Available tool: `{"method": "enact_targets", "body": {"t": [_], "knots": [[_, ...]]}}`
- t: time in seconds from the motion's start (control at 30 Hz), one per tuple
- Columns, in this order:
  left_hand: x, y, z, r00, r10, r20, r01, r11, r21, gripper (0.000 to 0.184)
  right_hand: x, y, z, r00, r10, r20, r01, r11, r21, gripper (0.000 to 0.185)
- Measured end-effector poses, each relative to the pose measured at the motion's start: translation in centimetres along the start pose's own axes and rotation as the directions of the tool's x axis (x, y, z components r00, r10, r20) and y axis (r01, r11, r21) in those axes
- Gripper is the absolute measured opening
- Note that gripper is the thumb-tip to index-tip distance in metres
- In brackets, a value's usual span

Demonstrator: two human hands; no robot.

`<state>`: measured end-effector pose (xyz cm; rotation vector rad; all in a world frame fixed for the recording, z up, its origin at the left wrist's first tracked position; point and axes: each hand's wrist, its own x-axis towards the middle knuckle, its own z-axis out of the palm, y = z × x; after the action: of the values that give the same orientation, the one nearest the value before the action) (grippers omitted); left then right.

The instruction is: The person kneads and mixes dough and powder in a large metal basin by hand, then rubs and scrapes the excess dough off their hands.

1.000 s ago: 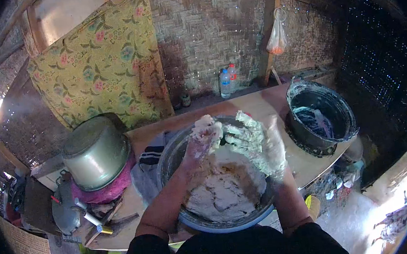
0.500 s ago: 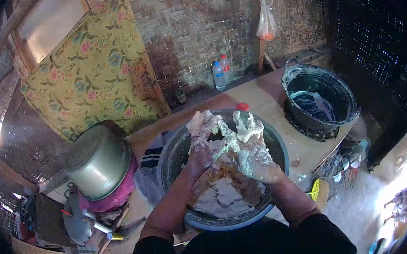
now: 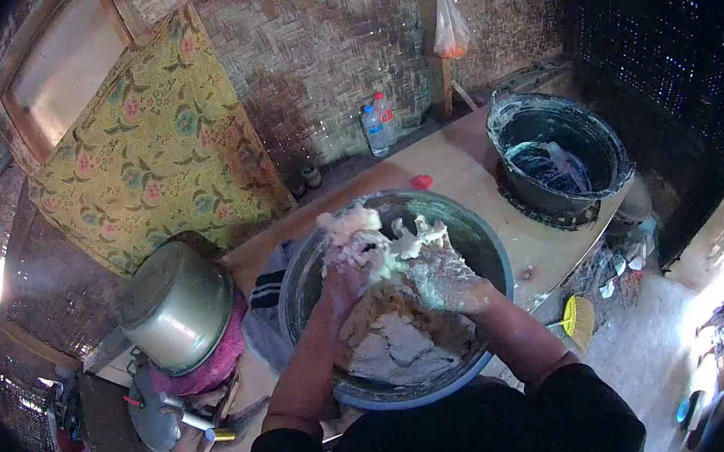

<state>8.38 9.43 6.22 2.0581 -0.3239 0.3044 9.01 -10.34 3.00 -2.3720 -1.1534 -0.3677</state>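
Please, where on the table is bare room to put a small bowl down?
The table looks mostly bare between the large basin and the black pot, right of the small red object. The left end is crowded, with the upturned pot and pink cloth.

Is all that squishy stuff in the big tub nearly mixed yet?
Not quite, I think. Done: a big pale mass is gathered in the basin. In hand: wet, sticky clumps coat the left hand and right hand, over the basin. Left: probably more mixing, as the mass looks cracked, with brown patches, and the clumps aren't blended in. How much more, I can't tell.
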Motion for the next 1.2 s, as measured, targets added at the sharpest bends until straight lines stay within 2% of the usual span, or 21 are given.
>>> {"method": "enact_targets", "body": {"t": [0.07, 0.13, 0.17, 0.23, 0.33, 0.4, 0.43, 0.5, 0.53, 0.6, 0.63, 0.67, 0.73, 0.77, 0.83, 0.93, 1.0, 1.07, 1.1, 1.17, 1.2], "knots": [[0.8, 1.7, -0.9, 0.978, 0.206, -0.042, -0.198, 0.970, 0.138, 0.028, 0.1, -0.1, -0.2, 1.000, -0.022, 0.017, 0.023, 0.996, -0.087, 0.028], [0.5, 0.9, -1.1, 0.988, 0.153, 0.021, -0.152, 0.950, 0.272, 0.029, 0.0, 0.2, 0.1, 0.988, 0.026, 0.151, -0.018, 0.999, -0.050, 0.038], [0.0, 0.6, -1.0, 0.991, 0.066, 0.114, -0.091, 0.970, 0.227, 0.029, -0.2, 0.2, 0.2, 0.988, 0.024, 0.149, -0.017, 0.999, -0.050, 0.038], [0.4, 0.4, -0.7, 0.930, 0.235, 0.284, -0.252, 0.967, 0.024, 0.033, -0.6, 0.0, 0.1, 0.992, -0.077, 0.103, 0.084, 0.994, -0.065, 0.049], [0.4, 0.5, -0.7, 0.899, 0.126, 0.420, -0.197, 0.972, 0.130, 0.033, -0.3, -0.8, -1.8, 0.975, -0.019, 0.221, 0.037, 0.996, -0.076, 0.056], [-0.1, -1.3, -0.6, 0.903, 0.161, 0.398, -0.173, 0.985, -0.006, 0.031, -0.6, -0.1, -0.5, 0.988, -0.051, 0.149, 0.060, 0.996, -0.059, 0.055], [-0.2, -1.9, -0.6, 0.922, 0.131, 0.363, -0.014, 0.951, -0.307, 0.031, -0.6, 0.2, 0.0, 0.994, -0.086, 0.070, 0.090, 0.995, -0.048, 0.053], [0.0, -1.5, -1.6, 0.936, 0.021, 0.352, -0.006, 0.999, -0.043, 0.037, -0.5, 0.1, -0.2, 0.987, -0.057, 0.152, 0.082, 0.983, -0.166, 0.052], [0.0, -0.4, -2.0, 0.935, 0.021, 0.353, -0.006, 0.999, -0.043, 0.037, -0.4, -0.2, -0.6, 0.974, -0.019, 0.227, 0.084, 0.956, -0.280, 0.051], [-0.2, 1.0, -2.6, 0.979, 0.093, 0.181, -0.156, 0.916, 0.371, 0.036, -0.4, -0.2, -1.6, 0.984, -0.043, 0.174, 0.074, 0.982, -0.173, 0.051], [0.4, 2.1, -2.8, 0.971, -0.102, 0.215, 0.021, 0.937, 0.348, 0.032, -0.5, -0.2, -1.8, 0.991, -0.060, 0.118, 0.068, 0.996, -0.064, 0.051], [0.4, 1.7, -2.8, 0.971, -0.105, 0.213, 0.025, 0.937, 0.349, 0.032, -0.5, 0.0, -1.5, 0.991, -0.063, 0.119, 0.070, 0.996, -0.061, 0.051], [0.6, 0.4, -2.6, 0.953, 0.274, 0.130, -0.292, 0.944, 0.153, 0.032, -0.5, 0.2, -1.0, 0.988, -0.055, 0.143, 0.075, 0.988, -0.137, 0.052], [0.5, 0.0, -2.4, 0.953, 0.273, 0.129, -0.291, 0.944, 0.154, 0.032, -0.5, 0.2, -1.0, 0.988, -0.057, 0.143, 0.077, 0.988, -0.136, 0.052], [-0.3, -0.8, -1.5, 0.984, -0.042, 0.172, 0.062, 0.992, -0.111, 0.031, -0.5, -0.2, -1.2, 0.993, -0.081, 0.086, 0.094, 0.983, -0.160, 0.052], [-0.8, -2.4, -0.8, 0.974, 0.160, 0.158, -0.172, 0.983, 0.066, 0.034, -0.8, -0.5, -0.8, 0.995, -0.092, 0.045, 0.098, 0.982, -0.161, 0.052], [0.2, -1.6, -1.1, 0.883, 0.080, 0.463, -0.218, 0.942, 0.254, 0.037, -0.8, -0.6, -1.0, 0.995, -0.093, 0.046, 0.099, 0.984, -0.148, 0.052], [-0.6, -3.2, -1.4, 0.928, 0.133, 0.349, -0.175, 0.980, 0.092, 0.037, -0.6, -0.5, -1.2, 0.993, -0.096, 0.061, 0.104, 0.985, -0.136, 0.053], [-0.6, -3.4, -1.6, 0.964, 0.053, 0.260, -0.079, 0.993, 0.091, 0.035, -0.5, -0.3, -1.3, 0.990, -0.099, 0.097, 0.109, 0.988, -0.105, 0.053], [0.5, 1.1, -2.6, 0.966, -0.131, 0.224, 0.028, 0.910, 0.413, 0.032, -0.6, 0.0, -1.2, 0.985, -0.104, 0.137, 0.115, 0.991, -0.072, 0.053], [0.8, 0.7, -2.7, 0.966, -0.135, 0.221, 0.032, 0.910, 0.413, 0.032, -0.7, 0.0, -0.9, 0.981, -0.170, 0.091, 0.178, 0.979, -0.095, 0.045]]}}
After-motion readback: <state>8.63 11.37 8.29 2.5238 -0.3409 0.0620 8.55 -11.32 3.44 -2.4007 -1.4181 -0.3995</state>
